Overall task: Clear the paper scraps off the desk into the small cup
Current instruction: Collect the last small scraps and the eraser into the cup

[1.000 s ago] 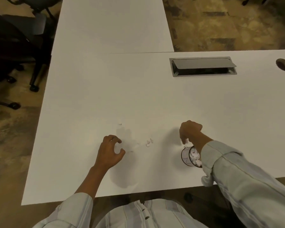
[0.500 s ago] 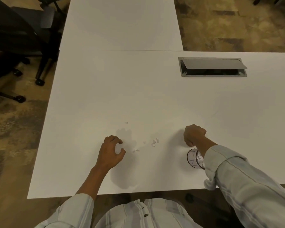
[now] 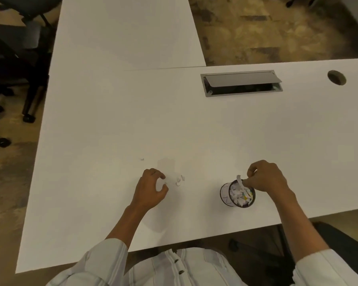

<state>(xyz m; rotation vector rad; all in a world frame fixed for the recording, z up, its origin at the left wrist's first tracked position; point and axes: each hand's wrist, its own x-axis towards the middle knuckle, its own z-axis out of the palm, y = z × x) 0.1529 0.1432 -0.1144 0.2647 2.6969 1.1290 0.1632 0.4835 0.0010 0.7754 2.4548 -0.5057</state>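
My right hand (image 3: 267, 177) pinches a paper strip (image 3: 239, 180) over the small cup (image 3: 225, 193), already packed with scraps, near the desk's (image 3: 132, 120) front edge. My left hand (image 3: 149, 190) rests curled, holding nothing, beside a few paper scraps (image 3: 179, 180) on the desk.

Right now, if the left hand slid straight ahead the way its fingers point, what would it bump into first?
Probably the little paper scraps lying just past the curled fingertips of the left hand. Nothing else sits between them on the white desk. The cup is farther off that way.
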